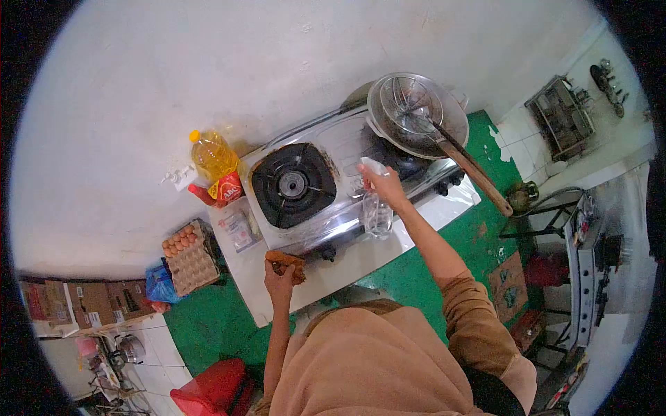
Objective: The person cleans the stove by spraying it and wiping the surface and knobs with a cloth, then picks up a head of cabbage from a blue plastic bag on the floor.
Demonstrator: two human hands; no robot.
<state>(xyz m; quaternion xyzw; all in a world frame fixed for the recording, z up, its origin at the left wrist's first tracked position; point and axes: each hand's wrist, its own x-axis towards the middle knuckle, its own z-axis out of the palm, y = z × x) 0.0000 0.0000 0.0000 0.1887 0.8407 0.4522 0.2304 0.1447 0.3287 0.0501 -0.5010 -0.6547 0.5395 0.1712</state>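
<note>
My left hand (279, 274) is closed on a bunched brown cloth (296, 269) at the front left corner of the gas stove. Over the stove's right half, my right hand (385, 186) grips a clear spray bottle (378, 216); its white head (374, 166) sticks out above my fingers. The stove (347, 149) has a shiny metal top. Its left burner (293, 184) is bare, with a black square drip plate. On the right burner stands a large metal pan (454, 125), with a wire skimmer (411, 104) and a wooden-handled utensil (479, 173) lying across it.
Left of the stove stand a yellow oil bottle (214, 156), a red pouch (225, 188) and a clear plastic packet (240, 229). An egg tray (194, 258) sits lower left, near a red stool (215, 388). The white table (260, 298) has its edge before me; another stove (583, 277) is far right.
</note>
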